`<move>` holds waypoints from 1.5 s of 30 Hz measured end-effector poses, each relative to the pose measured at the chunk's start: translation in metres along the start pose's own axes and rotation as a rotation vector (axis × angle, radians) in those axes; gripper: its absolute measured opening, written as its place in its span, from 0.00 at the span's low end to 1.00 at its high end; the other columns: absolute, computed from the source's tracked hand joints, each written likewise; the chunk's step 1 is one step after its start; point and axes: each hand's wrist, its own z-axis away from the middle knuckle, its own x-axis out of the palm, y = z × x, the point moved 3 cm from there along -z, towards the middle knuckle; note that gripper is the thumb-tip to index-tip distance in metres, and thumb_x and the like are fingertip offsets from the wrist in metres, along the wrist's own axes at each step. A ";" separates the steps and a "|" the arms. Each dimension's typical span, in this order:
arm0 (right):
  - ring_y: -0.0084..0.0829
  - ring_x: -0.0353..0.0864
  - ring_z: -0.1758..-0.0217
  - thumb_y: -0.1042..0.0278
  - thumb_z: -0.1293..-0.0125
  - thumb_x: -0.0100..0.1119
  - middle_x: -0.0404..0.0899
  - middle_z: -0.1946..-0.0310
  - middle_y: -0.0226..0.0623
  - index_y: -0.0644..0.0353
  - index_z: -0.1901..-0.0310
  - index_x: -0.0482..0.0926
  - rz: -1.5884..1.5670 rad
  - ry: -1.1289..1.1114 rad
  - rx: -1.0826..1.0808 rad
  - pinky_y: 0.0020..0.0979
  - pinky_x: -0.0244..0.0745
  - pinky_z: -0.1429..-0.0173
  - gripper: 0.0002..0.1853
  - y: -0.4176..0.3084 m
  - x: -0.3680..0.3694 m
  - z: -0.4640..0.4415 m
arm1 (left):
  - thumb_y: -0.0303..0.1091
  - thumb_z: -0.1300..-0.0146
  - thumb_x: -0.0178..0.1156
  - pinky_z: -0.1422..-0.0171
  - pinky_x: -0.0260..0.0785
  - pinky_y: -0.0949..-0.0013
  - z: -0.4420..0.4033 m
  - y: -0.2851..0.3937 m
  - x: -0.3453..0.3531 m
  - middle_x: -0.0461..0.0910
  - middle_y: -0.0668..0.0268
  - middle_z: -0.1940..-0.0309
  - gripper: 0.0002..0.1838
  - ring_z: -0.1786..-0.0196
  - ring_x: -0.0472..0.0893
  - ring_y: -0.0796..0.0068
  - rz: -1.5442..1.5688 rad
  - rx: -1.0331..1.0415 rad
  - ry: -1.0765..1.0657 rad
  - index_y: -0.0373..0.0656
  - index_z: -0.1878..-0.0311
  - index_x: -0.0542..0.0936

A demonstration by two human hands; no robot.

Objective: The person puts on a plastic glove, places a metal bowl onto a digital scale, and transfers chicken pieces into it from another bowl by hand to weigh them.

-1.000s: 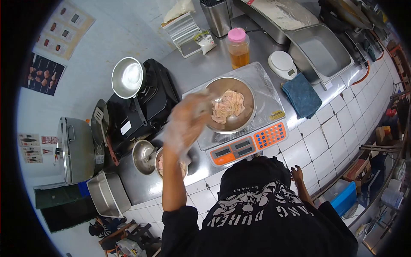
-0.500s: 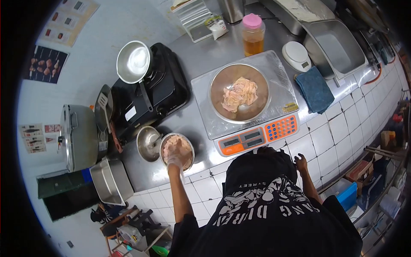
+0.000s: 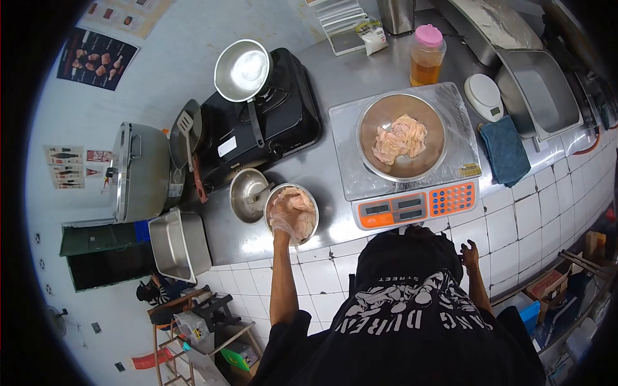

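My left hand point(image 3: 281, 223), in a clear plastic glove, reaches into a small steel bowl point(image 3: 315, 226) of raw chicken pieces point(image 3: 299, 204). It lies at the bowl's left side against the meat, and its fingers are too blurred by glove and chicken to make out. My right hand point(image 3: 470, 253) hangs beside my body over the tiled floor, fingers apart, with nothing in it. In front of me a wide steel bowl point(image 3: 367, 145) holds more raw chicken point(image 3: 400, 139) and stands on an orange-fronted digital scale point(image 3: 417, 207) covered with plastic film.
Left of the small bowl stands another steel bowl point(image 3: 239, 199) with a utensil in it. A saucepan point(image 3: 243, 71) sits on a black gas stove point(image 3: 293, 103). Behind the scale is a pink-lidded jar point(image 3: 426, 58); to its right are a blue cloth point(image 3: 505, 151) and a small white scale point(image 3: 483, 96).
My view has shifted, so the counter appears farther right. In the small bowl my left hand has moved toward the left side, showing more chicken. The right hand still hangs by my side.
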 end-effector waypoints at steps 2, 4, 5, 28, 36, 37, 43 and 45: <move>0.28 0.75 0.76 0.63 0.35 0.53 0.73 0.65 0.39 0.47 0.34 0.59 -0.038 -0.023 0.041 0.30 0.69 0.77 0.28 -0.030 0.001 0.025 | 0.29 0.51 0.63 0.46 0.71 0.65 0.002 -0.018 -0.001 0.82 0.58 0.59 0.18 0.55 0.80 0.61 0.271 -0.041 0.018 0.42 0.53 0.80; 0.28 0.75 0.75 0.63 0.35 0.53 0.73 0.65 0.38 0.47 0.34 0.59 -0.069 -0.025 0.046 0.29 0.69 0.77 0.28 -0.036 0.000 0.024 | 0.26 0.48 0.61 0.53 0.72 0.70 0.002 -0.020 -0.015 0.82 0.63 0.62 0.15 0.59 0.80 0.69 0.354 -0.073 0.016 0.41 0.54 0.80; 0.28 0.75 0.75 0.63 0.35 0.53 0.73 0.66 0.37 0.47 0.34 0.59 -0.082 -0.028 0.048 0.29 0.69 0.77 0.28 -0.038 0.000 0.024 | 0.27 0.47 0.61 0.54 0.72 0.71 0.004 -0.022 -0.022 0.82 0.64 0.63 0.14 0.60 0.80 0.71 0.414 -0.088 -0.001 0.41 0.55 0.80; 0.26 0.76 0.80 0.65 0.39 0.55 0.76 0.73 0.37 0.55 0.38 0.64 -0.188 0.061 0.024 0.27 0.70 0.82 0.27 -0.048 0.010 0.040 | 0.29 0.44 0.59 0.62 0.70 0.73 -0.023 0.218 -0.193 0.78 0.67 0.64 0.10 0.65 0.78 0.79 1.116 0.215 0.104 0.39 0.59 0.75; 0.27 0.74 0.77 0.63 0.35 0.54 0.73 0.68 0.37 0.50 0.35 0.60 -0.193 0.052 0.051 0.30 0.70 0.78 0.27 -0.020 0.005 0.050 | 0.37 0.45 0.61 0.46 0.70 0.64 -0.091 0.292 -0.072 0.76 0.55 0.52 0.19 0.53 0.78 0.61 0.555 0.603 -0.438 0.45 0.49 0.76; 0.26 0.74 0.77 0.63 0.35 0.54 0.73 0.68 0.37 0.50 0.35 0.60 -0.191 0.050 0.061 0.31 0.69 0.78 0.27 -0.017 0.004 0.053 | 0.35 0.47 0.61 0.43 0.68 0.64 -0.087 0.296 -0.068 0.75 0.54 0.49 0.21 0.49 0.76 0.59 0.466 0.609 -0.443 0.44 0.48 0.75; 0.24 0.74 0.76 0.64 0.36 0.55 0.74 0.74 0.32 0.53 0.38 0.65 -0.120 0.102 0.102 0.31 0.72 0.76 0.25 -0.021 0.000 0.072 | 0.27 0.46 0.60 0.43 0.68 0.66 -0.068 0.273 -0.110 0.76 0.53 0.48 0.21 0.49 0.77 0.57 0.442 0.755 -0.143 0.42 0.46 0.75; 0.24 0.73 0.76 0.64 0.36 0.56 0.74 0.74 0.31 0.53 0.38 0.66 -0.061 0.113 0.111 0.31 0.72 0.76 0.24 -0.028 0.002 0.076 | 0.26 0.43 0.59 0.49 0.71 0.69 -0.058 0.238 -0.136 0.78 0.57 0.53 0.18 0.55 0.79 0.64 0.554 0.536 -0.127 0.40 0.47 0.76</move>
